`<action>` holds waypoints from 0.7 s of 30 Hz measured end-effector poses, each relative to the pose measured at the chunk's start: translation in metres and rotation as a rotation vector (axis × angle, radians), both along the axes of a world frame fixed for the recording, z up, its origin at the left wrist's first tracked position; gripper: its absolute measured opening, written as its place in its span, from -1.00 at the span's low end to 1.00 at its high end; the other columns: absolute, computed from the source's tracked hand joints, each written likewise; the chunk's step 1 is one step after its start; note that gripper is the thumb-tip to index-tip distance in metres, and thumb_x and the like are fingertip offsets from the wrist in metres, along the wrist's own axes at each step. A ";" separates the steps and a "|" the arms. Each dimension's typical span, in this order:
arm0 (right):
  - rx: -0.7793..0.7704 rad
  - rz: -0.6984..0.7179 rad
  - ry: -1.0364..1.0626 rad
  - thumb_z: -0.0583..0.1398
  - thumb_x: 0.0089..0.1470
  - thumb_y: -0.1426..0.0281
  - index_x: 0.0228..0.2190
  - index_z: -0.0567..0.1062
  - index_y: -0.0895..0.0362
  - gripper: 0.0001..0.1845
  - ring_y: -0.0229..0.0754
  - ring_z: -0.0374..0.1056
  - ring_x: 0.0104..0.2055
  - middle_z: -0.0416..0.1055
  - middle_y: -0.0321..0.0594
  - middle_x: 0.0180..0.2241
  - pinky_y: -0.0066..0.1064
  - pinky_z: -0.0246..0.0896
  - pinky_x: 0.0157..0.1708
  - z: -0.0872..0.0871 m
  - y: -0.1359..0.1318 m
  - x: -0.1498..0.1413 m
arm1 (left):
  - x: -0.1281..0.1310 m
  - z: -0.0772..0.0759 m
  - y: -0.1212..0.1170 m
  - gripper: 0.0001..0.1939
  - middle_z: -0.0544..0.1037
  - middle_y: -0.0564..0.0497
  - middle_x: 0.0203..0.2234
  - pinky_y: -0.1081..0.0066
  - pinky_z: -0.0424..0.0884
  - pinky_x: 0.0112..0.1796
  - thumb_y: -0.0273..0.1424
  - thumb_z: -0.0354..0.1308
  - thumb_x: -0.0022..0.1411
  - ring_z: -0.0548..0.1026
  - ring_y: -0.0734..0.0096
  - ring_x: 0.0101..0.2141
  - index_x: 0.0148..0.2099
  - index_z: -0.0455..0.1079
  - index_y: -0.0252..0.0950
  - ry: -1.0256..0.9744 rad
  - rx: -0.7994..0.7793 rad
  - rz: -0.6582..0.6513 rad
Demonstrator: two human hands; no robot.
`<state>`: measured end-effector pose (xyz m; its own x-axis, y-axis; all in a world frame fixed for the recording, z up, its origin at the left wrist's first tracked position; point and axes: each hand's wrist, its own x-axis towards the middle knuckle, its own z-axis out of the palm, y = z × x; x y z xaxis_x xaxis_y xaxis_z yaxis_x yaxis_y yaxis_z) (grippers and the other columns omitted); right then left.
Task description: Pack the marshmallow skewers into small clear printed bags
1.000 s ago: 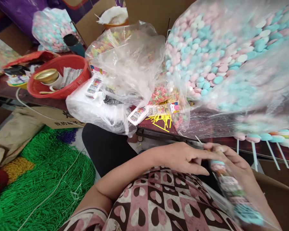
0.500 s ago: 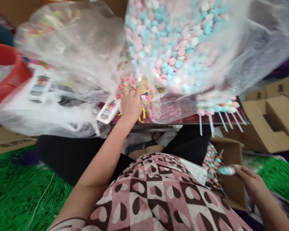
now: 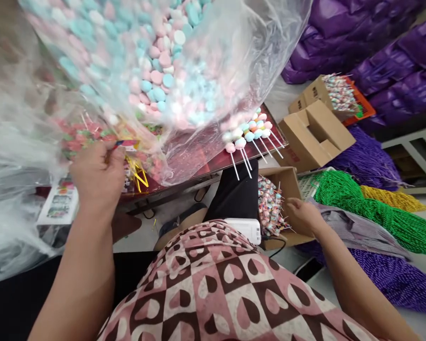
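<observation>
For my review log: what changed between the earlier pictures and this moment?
The left hand left the lap, reached to the table and now pinches a small packet. The right hand swung to the cardboard box and released its wrapped candy stick. The big candy bag stayed.

Big clear bag of candy cut off by top and left edges, left part blurred. Left hand seen from the back, fingertips hidden; the small card it pinches is mostly covered, print unreadable. Right hand fingertips hidden in the box of wrapped lollipops. Label sheet too blurred to read.
</observation>
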<state>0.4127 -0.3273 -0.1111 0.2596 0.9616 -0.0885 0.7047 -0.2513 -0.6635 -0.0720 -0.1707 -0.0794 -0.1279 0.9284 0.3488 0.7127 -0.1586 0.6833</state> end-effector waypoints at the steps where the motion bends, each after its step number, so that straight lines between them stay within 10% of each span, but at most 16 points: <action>1: -0.045 0.025 0.036 0.34 0.01 0.16 -0.58 0.53 0.11 -0.69 -0.22 0.33 -0.61 0.37 -0.33 -0.69 -0.40 0.17 -0.55 0.007 0.008 -0.011 | 0.003 0.005 -0.004 -0.72 0.59 0.05 -0.42 0.10 0.02 -0.31 -0.16 0.03 0.34 0.42 0.08 0.03 -0.15 0.53 -0.12 -0.020 0.011 0.010; 5: -0.187 0.246 0.440 0.20 0.18 0.11 -0.17 0.60 0.10 -0.64 -0.15 0.52 -0.38 0.60 -0.17 -0.38 -0.34 0.41 -0.35 0.050 0.043 -0.091 | 0.025 0.028 -0.025 -0.66 0.60 0.07 -0.17 0.17 0.21 -0.22 -0.17 0.06 0.36 0.49 0.20 -0.12 0.05 0.46 -0.21 -0.045 0.010 -0.021; 10: 0.231 0.492 0.513 0.28 0.12 0.26 0.07 0.47 0.00 -0.54 -0.08 0.45 -0.01 0.49 -0.09 0.06 -0.23 0.41 -0.09 0.086 0.085 -0.209 | 0.049 0.047 -0.043 -0.77 0.62 0.06 -0.33 0.37 0.34 -0.22 -0.29 0.09 0.31 0.51 0.37 -0.28 -0.18 0.53 -0.26 -0.130 -0.253 -0.385; 15: 0.282 0.547 0.519 0.29 0.10 0.25 -0.37 0.56 0.06 -0.86 -0.18 0.41 -0.32 0.52 -0.26 -0.38 -0.34 0.35 -0.27 0.071 0.118 -0.261 | 0.038 0.043 -0.055 -0.76 0.57 0.08 -0.40 0.48 0.30 -0.31 -0.24 0.14 0.28 0.46 0.46 -0.37 -0.18 0.52 -0.27 -0.353 -0.380 -0.463; 21: 0.097 0.398 0.705 0.29 0.07 0.10 -0.55 0.46 0.10 -0.64 -0.33 0.13 -0.59 0.27 -0.40 -0.65 -0.47 0.05 -0.57 0.052 0.130 -0.272 | 0.020 0.029 -0.065 -0.76 0.51 0.07 -0.42 0.46 0.30 -0.26 -0.21 0.16 0.24 0.42 0.46 -0.36 -0.30 0.45 -0.30 -0.556 -0.471 -0.390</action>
<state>0.1410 -0.1971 -0.0588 -0.1890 0.9819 -0.0150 0.1375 0.0113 -0.9904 -0.0522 -0.2353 -0.0501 0.1949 0.9749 -0.1075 0.2044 0.0668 0.9766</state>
